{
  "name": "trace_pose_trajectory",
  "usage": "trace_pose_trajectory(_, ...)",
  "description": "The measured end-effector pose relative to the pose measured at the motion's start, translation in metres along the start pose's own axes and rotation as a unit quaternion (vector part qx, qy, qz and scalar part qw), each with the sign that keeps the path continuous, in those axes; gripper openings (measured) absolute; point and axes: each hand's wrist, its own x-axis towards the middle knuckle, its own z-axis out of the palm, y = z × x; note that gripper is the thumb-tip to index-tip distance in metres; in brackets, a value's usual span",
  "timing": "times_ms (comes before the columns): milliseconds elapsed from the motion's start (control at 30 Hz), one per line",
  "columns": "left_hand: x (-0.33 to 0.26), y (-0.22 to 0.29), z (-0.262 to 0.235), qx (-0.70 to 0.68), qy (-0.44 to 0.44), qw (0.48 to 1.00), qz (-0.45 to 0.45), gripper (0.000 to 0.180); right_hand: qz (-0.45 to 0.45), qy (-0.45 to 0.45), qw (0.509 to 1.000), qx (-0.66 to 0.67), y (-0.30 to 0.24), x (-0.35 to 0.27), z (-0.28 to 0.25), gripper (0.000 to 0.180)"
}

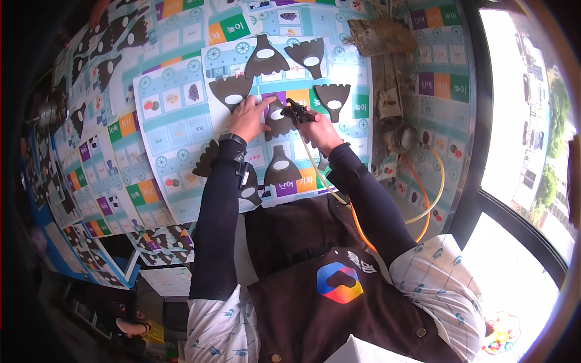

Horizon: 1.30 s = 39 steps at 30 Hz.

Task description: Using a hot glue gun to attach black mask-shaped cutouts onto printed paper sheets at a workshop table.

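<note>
My right hand [322,134] grips a small dark airbrush [295,111], its nozzle end over a dark brown fan-shaped piece [277,128] with a scalloped edge. Beside that piece lies my left hand [246,118], fingers spread, with index finger and thumb apart at its edge. A pale hose [312,162] runs back from the airbrush. Similar brown pieces, most with a white oval, lie around: one above [266,63], one at the upper right [307,57], another right [333,101], one left of my fingers [230,92], one nearer me [281,168]. My left forearm partly covers others.
Printed sheets [172,130] cover the table, with more brown pieces [109,36] at the far left. Yellow [442,181] and orange [423,187] hoses loop at right near a round metal container [408,139]. Stained cardboard [381,41] lies far right, beside a window [526,121]. Another person's hand [98,12] shows top left.
</note>
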Motion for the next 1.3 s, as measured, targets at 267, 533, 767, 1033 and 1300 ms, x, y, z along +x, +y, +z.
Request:
trace_pose_trajectory(267, 0.001, 0.002, -0.001, 0.003, 0.011, 1.000, 0.004, 0.085, -0.017, 0.036, 0.996, -0.083, 0.017, 0.004, -0.007, 0.023)
trace_pose_trajectory(533, 0.002, 0.001, 0.001, -0.010, 0.011, 1.000, 0.004, 0.085, -0.016, -0.023, 0.995, -0.093, 0.018, 0.002, 0.010, 0.025)
trace_pose_trajectory(767, 0.002, 0.002, 0.000, -0.012, 0.007, 1.000, -0.003, 0.085, 0.007, 0.005, 0.997, -0.077, 0.026, 0.006, 0.003, 0.027)
trace_pose_trajectory(1033, 0.000, 0.001, 0.001, -0.006, 0.000, 1.000, -0.008, 0.086, 0.039, -0.023, 0.999, 0.008, 0.011, -0.007, 0.005, 0.028)
trace_pose_trajectory(1300, -0.021, 0.051, 0.030, 0.036, 0.142, 0.987, -0.062, 0.064, 0.017, -0.013, 0.997, 0.081, 0.022, -0.038, -0.022, 0.022)
